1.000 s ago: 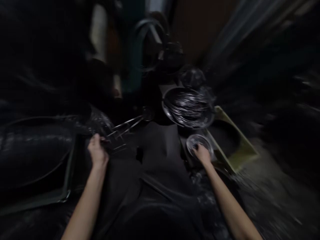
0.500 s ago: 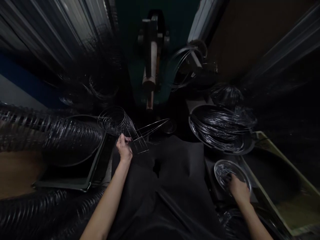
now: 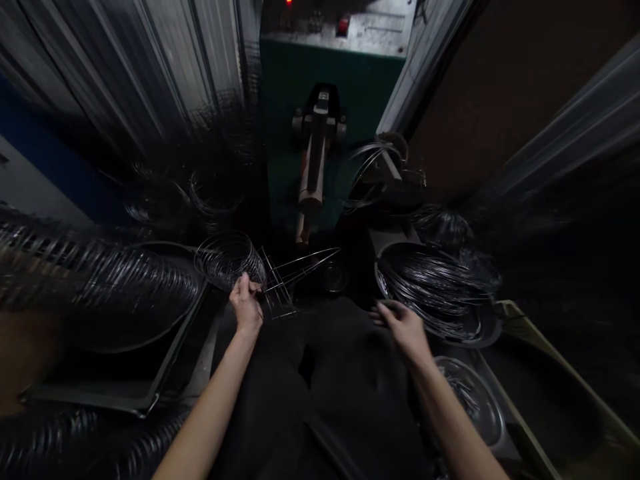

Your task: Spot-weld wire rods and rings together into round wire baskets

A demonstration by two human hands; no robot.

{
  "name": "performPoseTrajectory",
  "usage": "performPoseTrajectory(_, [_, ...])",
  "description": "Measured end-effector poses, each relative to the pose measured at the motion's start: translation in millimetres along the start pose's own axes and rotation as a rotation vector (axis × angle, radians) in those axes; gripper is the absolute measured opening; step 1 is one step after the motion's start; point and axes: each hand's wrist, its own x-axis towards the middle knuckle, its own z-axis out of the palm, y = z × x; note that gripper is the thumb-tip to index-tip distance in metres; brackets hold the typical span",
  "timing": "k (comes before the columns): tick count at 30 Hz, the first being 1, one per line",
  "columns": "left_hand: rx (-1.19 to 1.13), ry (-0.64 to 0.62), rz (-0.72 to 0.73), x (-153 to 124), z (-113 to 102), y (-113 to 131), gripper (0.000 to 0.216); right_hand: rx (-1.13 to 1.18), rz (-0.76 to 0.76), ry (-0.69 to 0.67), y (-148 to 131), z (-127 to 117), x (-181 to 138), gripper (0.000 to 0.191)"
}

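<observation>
Wire frame (image 3: 278, 279) sits at the lap's (image 3: 345, 373) far left edge, pinched in the left hand (image 3: 246, 307). Right hand (image 3: 404, 328) has left the small bowl (image 3: 494, 427), now near the wire-filled bowl (image 3: 489, 328); fingertips nearly together, can't tell if loaded. Reach looks finished.

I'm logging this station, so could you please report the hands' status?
Left hand holding wire frame. Right hand near wire-filled basin, grip unclear. Machine arm ahead.
</observation>
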Motion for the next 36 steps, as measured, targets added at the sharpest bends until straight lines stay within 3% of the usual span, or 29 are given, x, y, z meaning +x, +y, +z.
performPoseTrajectory(4, [0.045,-0.012,0.055,1.1,4.9,1.3,0.041,0.241,0.005,-0.168,-39.5,88.1,9.7,0.038])
performPoseTrajectory(8, [0.053,-0.028,0.063,4.9,4.2,1.6,0.041,0.378,-0.011,-0.195,-56.6,125.6,15.1,0.039])
performPoseTrajectory(14, [0.065,-0.012,0.058,14.4,0.6,3.0,0.039,0.549,0.106,-0.226,-64.4,141.4,13.9,0.041])
performPoseTrajectory(19, [0.103,0.016,0.05,20.2,-0.8,-0.5,0.036,0.591,0.243,-0.201,-74.4,148.5,10.7,0.03])
performPoseTrajectory(31, [0.078,0.049,0.005,24.0,-2.7,1.2,0.033,0.605,0.285,-0.214,-83.7,156.3,5.9,0.028])
performPoseTrajectory(36, [0.09,0.054,-0.012,25.5,0.6,4.1,0.032,0.607,0.321,-0.16,-88.7,160.7,7.3,0.02])
